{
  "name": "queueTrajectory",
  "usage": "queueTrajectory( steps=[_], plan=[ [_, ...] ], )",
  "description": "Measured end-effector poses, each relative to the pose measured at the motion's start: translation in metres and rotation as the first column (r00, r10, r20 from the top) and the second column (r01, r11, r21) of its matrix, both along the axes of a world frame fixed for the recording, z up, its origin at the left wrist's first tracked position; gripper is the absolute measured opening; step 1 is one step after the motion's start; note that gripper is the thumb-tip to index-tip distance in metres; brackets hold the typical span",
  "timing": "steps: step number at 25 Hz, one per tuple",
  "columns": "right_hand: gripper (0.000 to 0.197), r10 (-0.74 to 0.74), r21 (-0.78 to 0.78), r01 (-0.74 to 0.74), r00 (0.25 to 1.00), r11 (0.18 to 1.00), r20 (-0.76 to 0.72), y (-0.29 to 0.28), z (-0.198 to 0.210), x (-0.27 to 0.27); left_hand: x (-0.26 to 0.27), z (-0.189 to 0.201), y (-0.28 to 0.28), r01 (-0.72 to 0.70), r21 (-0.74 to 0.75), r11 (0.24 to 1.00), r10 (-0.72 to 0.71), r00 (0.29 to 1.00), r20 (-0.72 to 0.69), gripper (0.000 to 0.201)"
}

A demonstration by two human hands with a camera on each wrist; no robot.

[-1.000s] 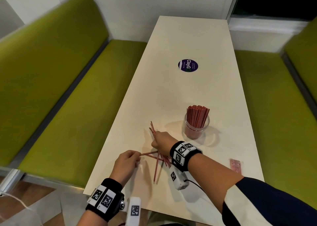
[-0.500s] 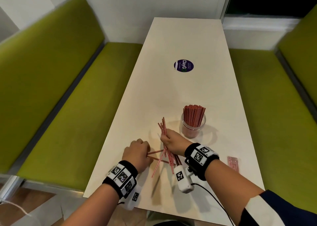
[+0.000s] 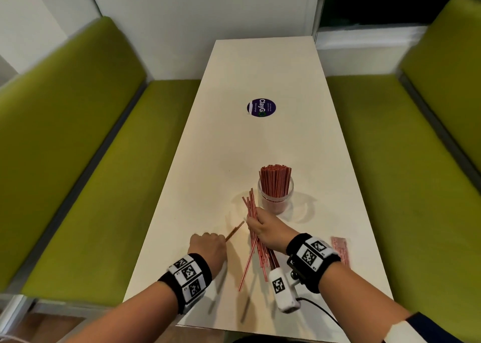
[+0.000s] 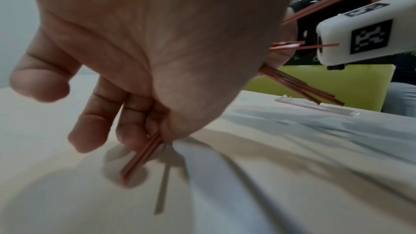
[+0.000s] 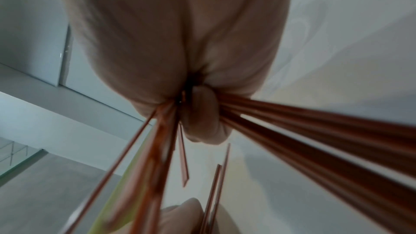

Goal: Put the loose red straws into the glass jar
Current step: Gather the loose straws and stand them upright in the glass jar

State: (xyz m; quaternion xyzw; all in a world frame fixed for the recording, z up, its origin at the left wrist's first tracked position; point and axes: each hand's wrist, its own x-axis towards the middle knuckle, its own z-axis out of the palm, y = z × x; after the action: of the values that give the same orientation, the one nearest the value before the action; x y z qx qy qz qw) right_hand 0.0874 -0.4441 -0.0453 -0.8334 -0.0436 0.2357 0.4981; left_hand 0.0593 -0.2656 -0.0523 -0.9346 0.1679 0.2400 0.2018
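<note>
Your right hand [image 3: 263,229] grips a bundle of straws [image 3: 252,207], your left hand [image 3: 208,247] pinches two more; the glass jar [image 3: 276,195] awaits both.

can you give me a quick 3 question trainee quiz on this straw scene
1. True or false: the right hand grips a bundle of red straws.
2. Where does the glass jar stand: A) on the bench, B) on the table, C) in the left hand?
3. What do the left hand's fingers pinch?

Key: 1 true. 2 B. 3 a couple of red straws.
</note>
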Motion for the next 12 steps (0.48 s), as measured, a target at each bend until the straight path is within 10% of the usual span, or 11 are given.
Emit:
queueTrajectory(
  steps=[12],
  plan=[
    [0.02, 0.003, 0.079, -0.009, 0.997, 0.997, 0.082, -0.025, 0.018, -0.012, 0.006, 0.002, -0.007, -0.045, -0.152, 0.987, 0.057, 0.995, 0.076, 0.016]
  ],
)
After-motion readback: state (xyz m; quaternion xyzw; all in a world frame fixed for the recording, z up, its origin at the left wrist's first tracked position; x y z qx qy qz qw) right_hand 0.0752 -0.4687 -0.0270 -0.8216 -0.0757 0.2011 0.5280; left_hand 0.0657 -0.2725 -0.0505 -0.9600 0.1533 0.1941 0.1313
